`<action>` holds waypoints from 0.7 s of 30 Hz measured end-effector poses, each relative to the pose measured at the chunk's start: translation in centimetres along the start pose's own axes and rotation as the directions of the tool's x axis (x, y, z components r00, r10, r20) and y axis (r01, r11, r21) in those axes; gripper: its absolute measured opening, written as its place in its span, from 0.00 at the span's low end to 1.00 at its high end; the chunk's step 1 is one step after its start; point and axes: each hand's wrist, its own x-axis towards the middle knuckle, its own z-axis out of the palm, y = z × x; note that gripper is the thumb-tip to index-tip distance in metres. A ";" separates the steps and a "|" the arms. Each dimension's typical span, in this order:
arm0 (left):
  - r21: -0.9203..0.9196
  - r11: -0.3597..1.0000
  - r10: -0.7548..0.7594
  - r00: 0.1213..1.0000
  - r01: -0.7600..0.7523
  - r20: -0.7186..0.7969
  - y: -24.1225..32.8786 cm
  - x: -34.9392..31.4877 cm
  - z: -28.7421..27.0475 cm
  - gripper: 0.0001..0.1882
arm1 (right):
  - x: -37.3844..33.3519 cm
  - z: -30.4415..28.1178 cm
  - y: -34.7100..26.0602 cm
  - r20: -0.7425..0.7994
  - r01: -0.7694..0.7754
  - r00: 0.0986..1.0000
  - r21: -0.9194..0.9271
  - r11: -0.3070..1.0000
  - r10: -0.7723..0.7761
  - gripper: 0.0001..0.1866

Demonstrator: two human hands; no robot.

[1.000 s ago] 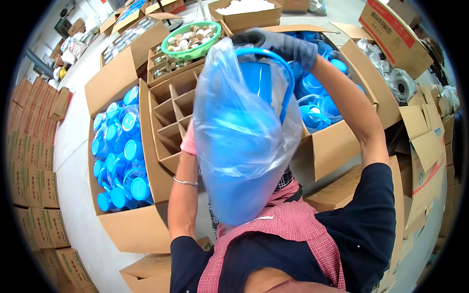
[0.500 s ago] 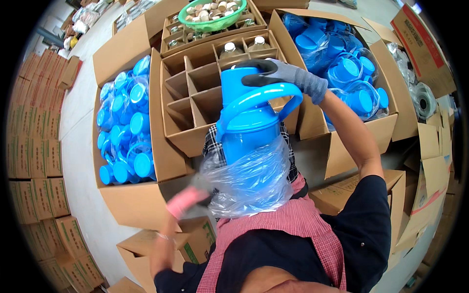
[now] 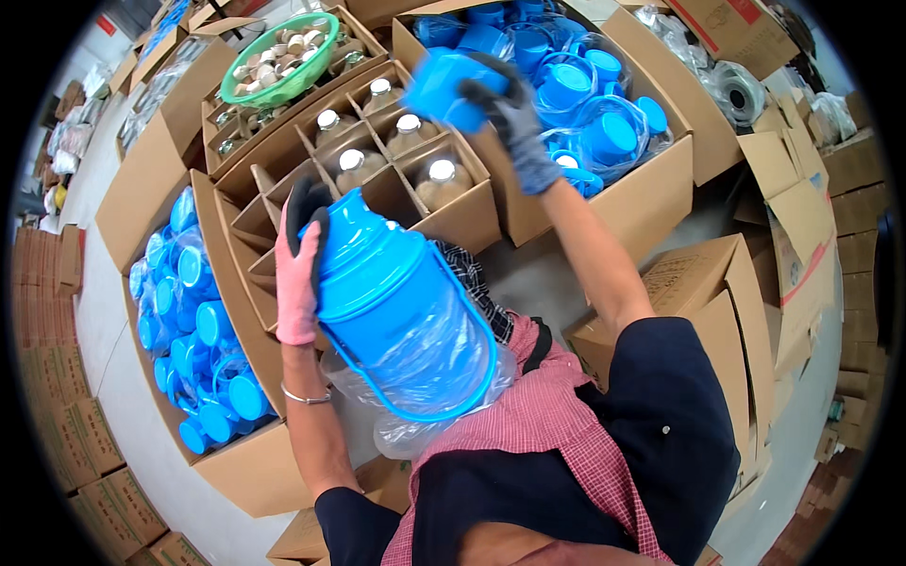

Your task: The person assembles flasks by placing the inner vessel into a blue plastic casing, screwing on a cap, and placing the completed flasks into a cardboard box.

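blue jug (image 3: 377,274) in half-open left fingers (image 3: 310,200); cap (image 3: 439,90) in curled right fingers (image 3: 483,95)

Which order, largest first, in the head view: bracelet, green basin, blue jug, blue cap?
1. Blue jug
2. Green basin and blue cap: look close, cap blurred; not ranked
3. Bracelet

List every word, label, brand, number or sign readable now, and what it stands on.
Printed text isn't copied here; marks include:
Carton beside the right sleeve: dark print, too faint to read.
Stacked cartons, far left: green marks, too small.
Upper-right carton: red panel, partly cut off.
Red patch, upper left, perhaps a sign: too small.
Blue container in the left hand: no print visible.
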 end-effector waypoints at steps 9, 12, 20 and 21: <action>-0.157 0.985 -0.060 0.995 0.071 0.074 -2.1 -0.5 -2.8 0.29 | -11.1 -24.1 2.2 0.052 0.050 0.998 -0.996 0.072 0.032 0.15; -0.270 0.956 -0.080 0.988 0.113 0.129 -2.8 -1.0 -3.3 0.30 | -7.5 -16.5 -0.7 -0.099 0.046 0.914 -0.939 -0.342 0.394 0.16; 0.217 0.974 -0.059 0.998 0.060 -0.015 -1.4 -1.8 -3.3 0.25 | -6.7 14.5 -2.7 0.707 0.210 0.669 -0.476 0.854 0.230 0.26; 0.276 0.950 -0.151 0.989 0.147 -0.009 1.6 -1.8 -3.3 0.25 | -5.5 13.3 -1.3 0.656 -0.167 0.616 -0.433 0.886 0.437 0.26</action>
